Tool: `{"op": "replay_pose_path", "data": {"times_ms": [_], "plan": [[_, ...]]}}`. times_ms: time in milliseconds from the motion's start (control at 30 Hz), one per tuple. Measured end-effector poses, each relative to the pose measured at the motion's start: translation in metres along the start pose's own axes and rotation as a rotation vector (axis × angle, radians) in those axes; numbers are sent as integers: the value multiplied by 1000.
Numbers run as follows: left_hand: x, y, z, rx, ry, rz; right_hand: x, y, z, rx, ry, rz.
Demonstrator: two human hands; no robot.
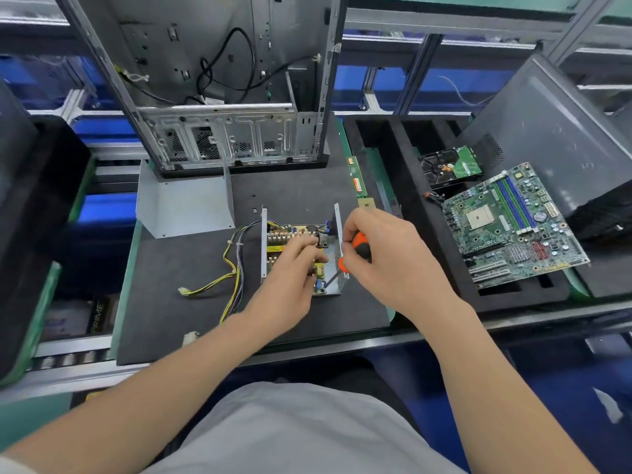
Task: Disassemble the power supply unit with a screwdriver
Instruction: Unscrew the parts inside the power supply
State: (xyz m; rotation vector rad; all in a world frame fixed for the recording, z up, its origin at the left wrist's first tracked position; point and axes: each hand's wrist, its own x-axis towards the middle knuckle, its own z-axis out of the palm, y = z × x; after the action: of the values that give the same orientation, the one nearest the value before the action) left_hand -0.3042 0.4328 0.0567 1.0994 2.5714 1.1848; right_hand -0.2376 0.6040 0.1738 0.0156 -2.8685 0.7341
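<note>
Your power box [290, 234] sat open on the dark mat [178, 302], with the big computer case [222, 97] standing just behind it. Its grey lid [184, 206] lay off to the left of the box, and its wires [232, 268] trailed out from the box's left side.

Here is what could have gone wrong. The tip of the screwdriver [360, 246] was down inside the box, near the front right corner, and I could not see it sitting in a screw. If it slipped, it could have scratched the board or poked your other hand, which was very close. If you pushed too hard at a slant, the screw head could have got chewed up. The box could also have slid on the mat if you let go of it. A loose screw could have dropped in among the small parts and got lost.

Your right hand [386, 261] was wrapped tight around the orange handle, just over the box's right wall, with the tool leaning down and to the left. Your left hand [290, 278] lay over the middle of the box with bent fingers on the parts. I could not tell if it was pinching something or only holding the box steady.
</note>
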Motion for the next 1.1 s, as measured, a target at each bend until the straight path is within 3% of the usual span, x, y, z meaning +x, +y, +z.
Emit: {"op": "replay_pose_path", "data": {"times_ms": [333, 733, 967, 1100], "plan": [[-12, -16, 21, 240, 0, 27, 1, 0, 5, -2, -36, 36], [-12, -21, 24, 192, -19, -11, 1, 0, 5, 1, -39, 46], [-12, -29, 32, 184, 23, 11, 9, -6, 2, -33, -227, -66], [-10, -26, 39, 256, 131, 17, 15, -12, 7, -167, -104, 3]]}}
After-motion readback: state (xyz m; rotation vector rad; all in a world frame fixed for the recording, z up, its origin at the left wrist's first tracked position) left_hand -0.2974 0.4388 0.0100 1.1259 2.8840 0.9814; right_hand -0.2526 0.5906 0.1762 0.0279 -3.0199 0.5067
